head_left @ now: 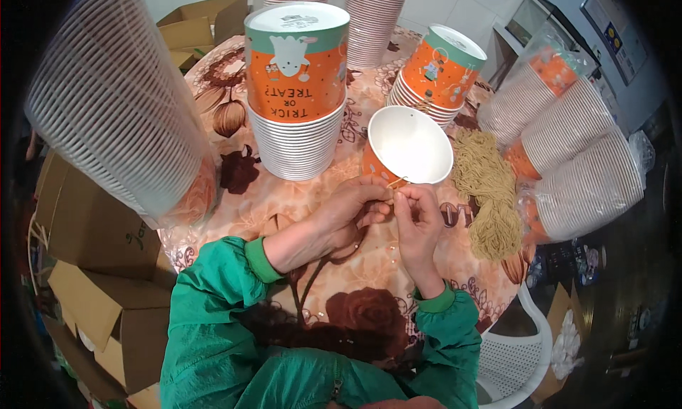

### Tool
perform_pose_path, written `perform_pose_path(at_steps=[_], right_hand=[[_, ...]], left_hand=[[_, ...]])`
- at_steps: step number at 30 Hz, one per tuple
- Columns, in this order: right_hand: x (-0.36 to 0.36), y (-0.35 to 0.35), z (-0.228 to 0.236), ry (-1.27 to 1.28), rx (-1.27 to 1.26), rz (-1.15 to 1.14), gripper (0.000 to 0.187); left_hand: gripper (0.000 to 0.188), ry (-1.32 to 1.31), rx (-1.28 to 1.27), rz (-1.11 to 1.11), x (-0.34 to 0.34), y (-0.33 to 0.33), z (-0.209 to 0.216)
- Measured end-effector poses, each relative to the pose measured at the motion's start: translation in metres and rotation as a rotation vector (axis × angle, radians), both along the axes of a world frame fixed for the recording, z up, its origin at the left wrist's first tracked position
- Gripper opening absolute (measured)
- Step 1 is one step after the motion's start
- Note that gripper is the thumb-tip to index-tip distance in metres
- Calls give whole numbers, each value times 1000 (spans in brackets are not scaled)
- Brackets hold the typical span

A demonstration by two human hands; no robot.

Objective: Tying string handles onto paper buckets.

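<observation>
An orange paper bucket point(410, 146) with a white inside stands on the table, its mouth tipped toward me. At its near rim a short piece of tan cord point(398, 182) shows between my fingertips. My left hand point(355, 208) is closed in a pinch on the cord, thumb and forefinger against the bucket's side. My right hand point(418, 216) pinches the cord from the other side, its remaining fingers curled. The cord's ends are hidden by my fingers. A bundle of the same tan cord point(490, 196) lies to the right of the bucket.
A stack of upside-down buckets point(297, 82) stands behind my left hand, a shorter stack point(446, 71) behind the bucket. Tall wrapped stacks point(117, 107) lean at left; more wrapped buckets point(586, 185) lie at right. Cardboard boxes point(106, 302) and a white chair point(522, 352) flank the flowered table point(455, 284).
</observation>
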State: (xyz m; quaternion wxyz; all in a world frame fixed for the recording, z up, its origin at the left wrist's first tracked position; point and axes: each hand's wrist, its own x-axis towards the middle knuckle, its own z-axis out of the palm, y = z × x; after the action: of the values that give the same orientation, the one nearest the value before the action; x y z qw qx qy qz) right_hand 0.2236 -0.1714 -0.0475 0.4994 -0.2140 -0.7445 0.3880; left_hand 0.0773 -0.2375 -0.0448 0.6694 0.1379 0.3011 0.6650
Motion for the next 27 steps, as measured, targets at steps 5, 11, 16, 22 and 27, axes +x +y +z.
perform_pose_path(at_steps=[5,11,16,22,27], right_hand=[[-6,-3,7,-117,16,36,7],[-7,-7,11,-117,46,46,7],[-6,-11,13,-140,126,23,10],[-7,1,16,-142,172,-66,10],[-7,0,20,-124,189,-94,11]], left_hand=[[5,-17,-1,6,-11,0,4],[4,44,-39,-6,-14,-1,7],[11,222,14,-95,-24,-1,5],[7,518,126,120,-16,0,3],[11,1186,206,299,-5,-9,15]])
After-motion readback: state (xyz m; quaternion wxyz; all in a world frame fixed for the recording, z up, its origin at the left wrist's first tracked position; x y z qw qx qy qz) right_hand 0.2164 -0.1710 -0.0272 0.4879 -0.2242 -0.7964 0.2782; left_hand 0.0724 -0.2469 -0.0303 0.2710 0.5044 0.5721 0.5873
